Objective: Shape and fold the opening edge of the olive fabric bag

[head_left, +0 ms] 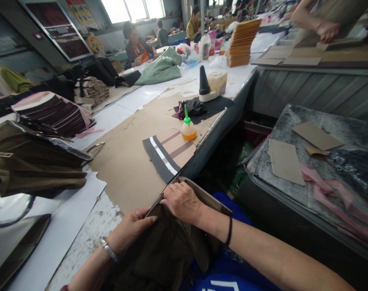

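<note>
A dark olive-brown fabric bag (pixel 159 246) lies across my lap and against the table edge. My left hand (pixel 135 224) grips its upper rim, thumb on the near side and fingers hidden behind the cloth. Further along the same rim, my right hand (pixel 184 200) is closed, its curled fingers pinching the edge. Just beyond my hands, a curved dark strip with a white band (pixel 162 157) rests on a tan rounded panel (pixel 179 147) with brown stripes. On that panel's far corner stands a small squeeze bottle (pixel 189 131) with a green nozzle and orange liquid.
Farther along the table (pixel 120 161) are a black cone-topped container (pixel 205 87), dark cloth scraps (pixel 192 109) and a stack of orange sheets (pixel 242 42). Brown bags (pixel 35 161) crowd the left. A grey box (pixel 262 194) holding card pieces stands right. Other people work beyond.
</note>
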`<state>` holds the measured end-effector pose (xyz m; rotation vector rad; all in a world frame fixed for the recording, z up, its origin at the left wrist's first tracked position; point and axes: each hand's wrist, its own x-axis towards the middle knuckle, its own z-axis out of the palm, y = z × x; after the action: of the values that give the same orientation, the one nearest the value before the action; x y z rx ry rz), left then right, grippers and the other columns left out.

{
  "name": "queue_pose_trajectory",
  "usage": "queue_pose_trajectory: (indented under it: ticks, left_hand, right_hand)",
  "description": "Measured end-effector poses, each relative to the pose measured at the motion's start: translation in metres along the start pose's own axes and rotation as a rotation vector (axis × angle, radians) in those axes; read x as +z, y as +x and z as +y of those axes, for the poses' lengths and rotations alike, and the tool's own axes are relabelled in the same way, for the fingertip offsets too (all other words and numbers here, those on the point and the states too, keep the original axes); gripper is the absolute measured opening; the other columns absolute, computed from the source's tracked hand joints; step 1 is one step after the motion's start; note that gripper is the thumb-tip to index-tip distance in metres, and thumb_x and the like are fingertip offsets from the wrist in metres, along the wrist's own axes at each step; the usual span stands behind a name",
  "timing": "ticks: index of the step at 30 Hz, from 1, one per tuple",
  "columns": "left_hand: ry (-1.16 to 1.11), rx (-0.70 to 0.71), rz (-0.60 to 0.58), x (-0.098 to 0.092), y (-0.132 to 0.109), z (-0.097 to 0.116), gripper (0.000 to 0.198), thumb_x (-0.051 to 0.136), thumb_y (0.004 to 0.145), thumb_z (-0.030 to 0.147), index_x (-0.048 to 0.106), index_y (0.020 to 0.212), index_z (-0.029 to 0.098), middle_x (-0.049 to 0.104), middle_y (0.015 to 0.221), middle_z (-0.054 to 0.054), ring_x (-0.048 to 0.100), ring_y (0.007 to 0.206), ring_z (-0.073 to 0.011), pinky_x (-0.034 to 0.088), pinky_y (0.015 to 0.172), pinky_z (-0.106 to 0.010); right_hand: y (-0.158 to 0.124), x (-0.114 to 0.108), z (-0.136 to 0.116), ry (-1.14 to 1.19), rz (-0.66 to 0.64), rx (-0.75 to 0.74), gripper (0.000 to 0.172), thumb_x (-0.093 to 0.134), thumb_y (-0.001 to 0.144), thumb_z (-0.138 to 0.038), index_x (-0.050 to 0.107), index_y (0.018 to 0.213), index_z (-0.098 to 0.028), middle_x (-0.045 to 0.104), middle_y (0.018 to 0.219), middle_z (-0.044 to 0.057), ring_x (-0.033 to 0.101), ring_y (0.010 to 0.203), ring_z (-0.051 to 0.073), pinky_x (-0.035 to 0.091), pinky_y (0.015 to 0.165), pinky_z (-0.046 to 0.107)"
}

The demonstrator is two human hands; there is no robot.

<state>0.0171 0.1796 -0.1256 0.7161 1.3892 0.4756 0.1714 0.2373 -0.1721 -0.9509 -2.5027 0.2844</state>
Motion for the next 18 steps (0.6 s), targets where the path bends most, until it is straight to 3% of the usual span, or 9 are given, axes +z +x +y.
queue_pose_trajectory:
  ticks: [7, 10, 14, 18]
  left_hand:
    - [0.011, 0.015, -0.008, -0.0028, 0.0010, -0.0023, 0.047, 0.074, 0.049, 0.044, 0.065, 0.083, 0.013, 0.065, 0.064, -0.003, 0.059, 0.064, -0.0202, 0.046, 0.062, -0.027]
    - [-0.007, 0.010, -0.022, -0.0015, 0.0004, -0.0016, 0.047, 0.074, 0.050, 0.043, 0.065, 0.084, 0.013, 0.065, 0.065, -0.003, 0.060, 0.066, -0.0204, 0.046, 0.064, -0.027]
    - [0.022, 0.010, -0.010, 0.0011, -0.0016, 0.0023, 0.050, 0.074, 0.049, 0.045, 0.065, 0.086, 0.012, 0.066, 0.070, -0.005, 0.060, 0.066, -0.0214, 0.047, 0.062, -0.028]
    - [0.056, 0.009, 0.003, 0.0017, -0.0024, 0.0044, 0.053, 0.074, 0.049, 0.046, 0.065, 0.088, 0.012, 0.066, 0.073, -0.006, 0.059, 0.066, -0.0225, 0.047, 0.060, -0.028]
  right_hand:
    - [0.0005, 0.0028, -0.0004, -0.022, 0.025, 0.012, 0.021, 0.050, 0.082, -0.036, 0.047, 0.081, -0.014, 0.053, 0.077, 0.005, 0.048, 0.074, 0.020, 0.032, 0.062, 0.031]
    - [0.0012, 0.0023, 0.0012, -0.004, 0.041, 0.019, 0.024, 0.050, 0.082, -0.036, 0.047, 0.091, -0.015, 0.053, 0.075, 0.003, 0.048, 0.072, 0.018, 0.031, 0.062, 0.030]
    - [0.0026, 0.0002, 0.0046, -0.003, 0.026, -0.028, 0.025, 0.050, 0.082, -0.035, 0.045, 0.105, -0.024, 0.052, 0.075, 0.000, 0.048, 0.071, 0.015, 0.029, 0.062, 0.028]
    - [0.0040, 0.0019, 0.0079, 0.005, 0.018, -0.071, 0.018, 0.041, 0.087, -0.035, 0.052, 0.098, -0.028, 0.050, 0.073, 0.000, 0.047, 0.069, 0.014, 0.028, 0.061, 0.028]
